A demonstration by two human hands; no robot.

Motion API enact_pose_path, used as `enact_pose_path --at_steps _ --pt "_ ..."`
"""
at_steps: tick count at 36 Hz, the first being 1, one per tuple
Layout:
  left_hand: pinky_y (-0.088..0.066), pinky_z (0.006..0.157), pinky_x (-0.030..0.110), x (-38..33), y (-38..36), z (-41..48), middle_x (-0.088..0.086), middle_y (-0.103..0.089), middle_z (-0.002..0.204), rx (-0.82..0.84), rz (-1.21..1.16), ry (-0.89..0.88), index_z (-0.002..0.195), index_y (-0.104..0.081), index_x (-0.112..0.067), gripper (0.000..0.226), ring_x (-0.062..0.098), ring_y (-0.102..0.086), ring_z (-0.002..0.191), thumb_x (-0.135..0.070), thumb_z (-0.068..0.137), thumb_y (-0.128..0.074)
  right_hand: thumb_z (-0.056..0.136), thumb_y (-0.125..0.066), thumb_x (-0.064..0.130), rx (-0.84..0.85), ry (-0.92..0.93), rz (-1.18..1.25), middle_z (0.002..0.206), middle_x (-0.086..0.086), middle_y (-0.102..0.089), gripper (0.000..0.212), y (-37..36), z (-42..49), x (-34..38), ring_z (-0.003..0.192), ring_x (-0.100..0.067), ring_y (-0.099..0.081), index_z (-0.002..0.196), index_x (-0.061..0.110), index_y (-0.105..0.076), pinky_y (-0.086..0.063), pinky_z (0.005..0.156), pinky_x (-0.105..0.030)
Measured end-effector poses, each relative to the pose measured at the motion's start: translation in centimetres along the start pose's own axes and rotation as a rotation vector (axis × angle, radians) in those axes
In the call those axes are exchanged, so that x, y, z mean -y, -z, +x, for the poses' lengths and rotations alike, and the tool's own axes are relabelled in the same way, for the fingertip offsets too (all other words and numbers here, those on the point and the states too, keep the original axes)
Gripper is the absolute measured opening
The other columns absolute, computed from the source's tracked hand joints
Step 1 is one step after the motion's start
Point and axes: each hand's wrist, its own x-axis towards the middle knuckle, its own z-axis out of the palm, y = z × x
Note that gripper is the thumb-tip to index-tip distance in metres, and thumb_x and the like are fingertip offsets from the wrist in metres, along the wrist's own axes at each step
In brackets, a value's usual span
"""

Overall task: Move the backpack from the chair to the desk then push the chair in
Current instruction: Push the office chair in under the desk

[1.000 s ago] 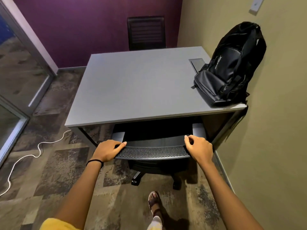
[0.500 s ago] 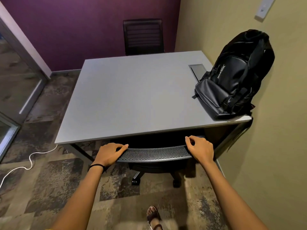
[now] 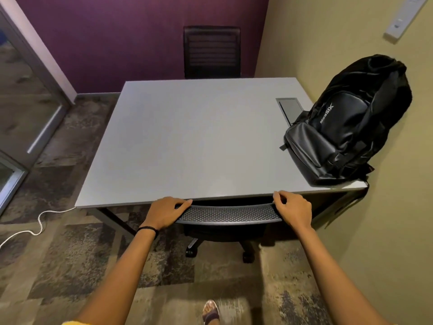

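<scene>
A black backpack (image 3: 349, 127) stands upright on the grey desk (image 3: 192, 141), at its near right corner, leaning on the beige wall. The black mesh-backed chair (image 3: 225, 213) is tucked under the desk's near edge; only the top of its backrest and part of its wheeled base show. My left hand (image 3: 164, 213) grips the left end of the backrest top. My right hand (image 3: 294, 209) grips the right end, fingers curled over the rim.
A second black chair (image 3: 212, 51) stands at the desk's far side against the purple wall. A white cable (image 3: 39, 221) snakes over the carpet at left. A glass door (image 3: 25, 95) is on the left. My sandalled foot (image 3: 210, 311) is below.
The chair has rolled further under the desk with both hands on its backrest; seat and armrests are now hidden. The view has moved closer to the desk.
</scene>
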Motion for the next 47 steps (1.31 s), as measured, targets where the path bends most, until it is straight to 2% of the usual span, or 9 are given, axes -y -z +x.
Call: enact_pose_path --at_steps 2,9,14,18,22,33,39,44,47 --pt "-0.049 0.069 0.027 -0.2 0.1 0.3 -0.002 -0.074 0.103 0.034 -0.002 0.004 0.105 -0.070 -0.032 0.044 0.017 -0.065 0.090 -0.059 0.091 -0.037 0.094 -0.040 0.045 0.003 -0.004 0.017 0.090 -0.006 -0.074 0.040 0.1 0.4 0.0 0.080 -0.025 -0.066 0.094 0.018 -0.070 -0.048 0.073 -0.032" --pt "-0.051 0.075 0.031 -0.3 -0.3 0.4 -0.002 -0.074 0.105 0.029 -0.019 -0.010 0.106 -0.069 -0.033 0.043 0.018 -0.065 0.092 -0.060 0.090 -0.039 0.095 -0.041 0.045 0.020 -0.013 0.036 0.096 -0.004 -0.074 0.039 0.2 0.6 -0.3 0.083 -0.022 -0.067 0.100 0.019 -0.070 -0.051 0.079 -0.033" --pt "-0.051 0.081 0.033 -0.4 -0.2 0.4 -0.002 -0.072 0.110 0.059 -0.027 -0.009 0.109 -0.067 -0.036 0.039 0.018 -0.064 0.098 -0.059 0.090 -0.041 0.094 -0.042 0.044 0.007 -0.014 0.042 0.094 -0.003 -0.075 0.037 0.1 0.6 -0.6 0.079 -0.021 -0.067 0.098 0.020 -0.070 -0.050 0.075 -0.030" --pt "-0.049 0.081 0.030 -0.5 -0.1 0.6 -0.005 -0.071 0.112 0.075 -0.016 -0.021 0.110 -0.066 -0.037 0.038 0.016 -0.063 0.101 -0.058 0.090 -0.042 0.094 -0.042 0.044 0.017 -0.017 0.058 0.092 -0.002 -0.075 0.037 0.0 0.9 -0.9 0.078 -0.020 -0.066 0.098 0.020 -0.070 -0.050 0.074 -0.030" --pt "-0.052 0.082 0.030 -0.8 0.0 0.6 -0.006 -0.072 0.111 0.084 -0.014 -0.027 0.111 -0.067 -0.037 0.037 0.014 -0.064 0.100 -0.057 0.091 -0.042 0.095 -0.043 0.042 0.026 -0.010 0.066 0.089 -0.001 -0.075 0.034 0.1 1.1 -1.0 0.073 -0.017 -0.064 0.092 0.021 -0.070 -0.041 0.068 -0.025" --pt "-0.047 0.080 0.023 -1.8 -0.3 -0.1 -0.009 -0.072 0.111 0.075 -0.021 0.000 0.108 -0.068 -0.037 0.035 0.011 -0.063 0.103 -0.055 0.091 -0.043 0.095 -0.044 0.039 0.042 0.008 0.096 0.089 -0.002 -0.074 0.033 0.5 1.3 -1.7 0.074 -0.018 -0.064 0.093 0.019 -0.069 -0.045 0.072 -0.027" --pt "-0.048 0.083 0.026 -2.2 -0.4 -0.6 -0.011 -0.071 0.111 0.050 -0.052 0.037 0.106 -0.069 -0.038 0.035 0.010 -0.063 0.103 -0.057 0.090 -0.044 0.094 -0.046 0.039 0.025 0.027 0.106 0.089 0.000 -0.075 0.030 0.4 1.2 -2.3 0.075 -0.017 -0.065 0.097 0.020 -0.069 -0.044 0.070 -0.024" --pt "-0.043 0.079 0.020 -2.6 -0.9 -0.9 -0.013 -0.070 0.113 0.043 -0.038 0.044 0.105 -0.069 -0.039 0.035 0.009 -0.062 0.105 -0.058 0.090 -0.044 0.094 -0.046 0.039 0.036 0.028 0.129 0.090 0.001 -0.074 0.030 0.5 1.2 -2.6 0.075 -0.015 -0.064 0.097 0.021 -0.069 -0.048 0.075 -0.027" --pt "-0.042 0.078 0.019 -2.7 -1.3 -1.3 -0.014 -0.070 0.113 0.031 -0.025 0.041 0.104 -0.069 -0.039 0.034 0.008 -0.062 0.106 -0.058 0.089 -0.044 0.094 -0.048 0.038 0.025 0.040 0.137 0.088 0.001 -0.074 0.028 0.5 0.9 -3.1 0.069 -0.011 -0.059 0.094 0.021 -0.070 -0.044 0.070 -0.025"
